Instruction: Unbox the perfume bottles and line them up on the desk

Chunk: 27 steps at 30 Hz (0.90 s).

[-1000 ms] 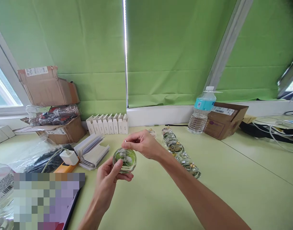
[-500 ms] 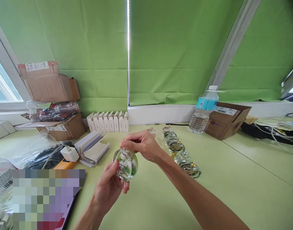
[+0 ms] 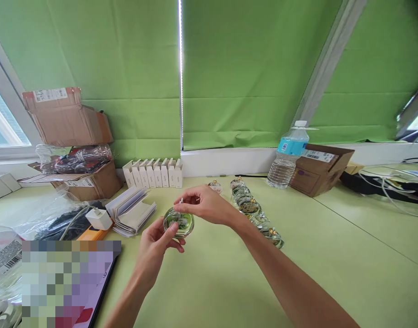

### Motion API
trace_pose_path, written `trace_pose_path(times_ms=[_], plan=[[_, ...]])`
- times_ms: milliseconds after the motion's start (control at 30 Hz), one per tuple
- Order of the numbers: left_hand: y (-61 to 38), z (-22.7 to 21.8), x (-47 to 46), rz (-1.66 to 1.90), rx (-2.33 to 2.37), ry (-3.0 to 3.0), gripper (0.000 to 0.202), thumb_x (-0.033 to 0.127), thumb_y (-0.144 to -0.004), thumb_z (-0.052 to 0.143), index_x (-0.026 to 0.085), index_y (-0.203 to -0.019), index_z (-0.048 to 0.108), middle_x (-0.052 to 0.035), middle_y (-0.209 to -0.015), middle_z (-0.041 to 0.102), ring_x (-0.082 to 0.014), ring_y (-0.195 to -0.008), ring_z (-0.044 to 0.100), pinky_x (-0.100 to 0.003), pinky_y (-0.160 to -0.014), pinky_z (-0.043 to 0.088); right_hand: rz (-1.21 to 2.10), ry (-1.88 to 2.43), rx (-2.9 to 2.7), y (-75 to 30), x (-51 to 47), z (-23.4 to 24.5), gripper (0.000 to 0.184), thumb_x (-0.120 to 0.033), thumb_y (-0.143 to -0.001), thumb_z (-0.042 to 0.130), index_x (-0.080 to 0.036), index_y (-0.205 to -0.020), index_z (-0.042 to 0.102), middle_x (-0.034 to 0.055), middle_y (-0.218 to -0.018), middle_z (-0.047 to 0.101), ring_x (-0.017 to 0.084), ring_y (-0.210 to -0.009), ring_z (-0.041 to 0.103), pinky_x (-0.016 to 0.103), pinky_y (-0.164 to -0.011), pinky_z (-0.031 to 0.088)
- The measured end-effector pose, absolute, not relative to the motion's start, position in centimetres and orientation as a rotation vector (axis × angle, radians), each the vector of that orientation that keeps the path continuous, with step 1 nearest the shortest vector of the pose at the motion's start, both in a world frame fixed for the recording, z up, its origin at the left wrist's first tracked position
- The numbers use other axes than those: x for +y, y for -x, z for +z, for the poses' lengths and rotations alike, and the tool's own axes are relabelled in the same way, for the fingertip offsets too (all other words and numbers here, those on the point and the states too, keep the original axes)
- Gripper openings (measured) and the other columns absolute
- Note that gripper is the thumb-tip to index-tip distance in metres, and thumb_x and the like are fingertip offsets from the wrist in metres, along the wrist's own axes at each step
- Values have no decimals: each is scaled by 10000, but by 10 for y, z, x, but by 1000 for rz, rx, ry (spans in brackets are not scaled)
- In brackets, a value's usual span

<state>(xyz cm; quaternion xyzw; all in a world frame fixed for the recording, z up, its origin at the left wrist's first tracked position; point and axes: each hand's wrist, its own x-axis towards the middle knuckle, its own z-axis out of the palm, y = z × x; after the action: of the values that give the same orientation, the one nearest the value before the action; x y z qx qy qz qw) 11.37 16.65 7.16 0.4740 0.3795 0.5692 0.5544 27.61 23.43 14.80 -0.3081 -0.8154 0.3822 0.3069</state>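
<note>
My left hand (image 3: 153,252) holds a round clear glass ornament (image 3: 178,222) with a green and white picture inside, fingers wrapped round its lower edge. My right hand (image 3: 204,204) pinches a small white piece at the ornament's top rim between thumb and forefinger. Both hands hover above the pale green table (image 3: 332,255), near its middle. A row of several similar glass ornaments (image 3: 255,212) lies just right of my right forearm.
Several small white boxes (image 3: 153,173) stand in a row at the back, with a stack of flat white cartons (image 3: 132,213) before them. Open cardboard boxes (image 3: 70,150) sit far left. A water bottle (image 3: 288,155) and another cardboard box (image 3: 320,168) stand back right. Cables (image 3: 389,187) lie far right.
The ornament has tipped from upright to flatter and moved slightly up and away from me. My right hand's pinch stays at its top rim.
</note>
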Motion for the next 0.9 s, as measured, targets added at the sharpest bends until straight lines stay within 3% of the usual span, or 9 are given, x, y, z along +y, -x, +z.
trace_pose_path(times_ms=[533, 700, 900], plan=[[-119, 66, 166, 1336, 915, -1125, 265, 360, -812, 628, 152, -974, 653, -57, -872, 657, -137, -632, 606, -317, -644, 548, 1069, 832, -2221, -286, 239, 150, 380, -479, -780, 639, -155, -958, 724, 24, -723, 621, 91, -575, 466, 203, -457, 326], [-122, 67, 164, 1350, 942, -1118, 298, 369, -807, 637, 141, -999, 644, -54, -852, 649, -144, -637, 611, -321, -634, 553, 977, 866, -2260, -287, 235, 153, 351, -471, -754, 665, -149, -880, 724, 0, -655, 583, 85, -552, 462, 195, -438, 324], [-125, 64, 166, 1357, 964, -1144, 323, 383, -775, 672, 140, -986, 657, -66, -869, 675, -155, -639, 621, -336, -629, 573, 1072, 904, -2253, -291, 236, 154, 272, -387, -745, 673, -141, -853, 718, 19, -701, 640, 92, -563, 527, 186, -458, 408]])
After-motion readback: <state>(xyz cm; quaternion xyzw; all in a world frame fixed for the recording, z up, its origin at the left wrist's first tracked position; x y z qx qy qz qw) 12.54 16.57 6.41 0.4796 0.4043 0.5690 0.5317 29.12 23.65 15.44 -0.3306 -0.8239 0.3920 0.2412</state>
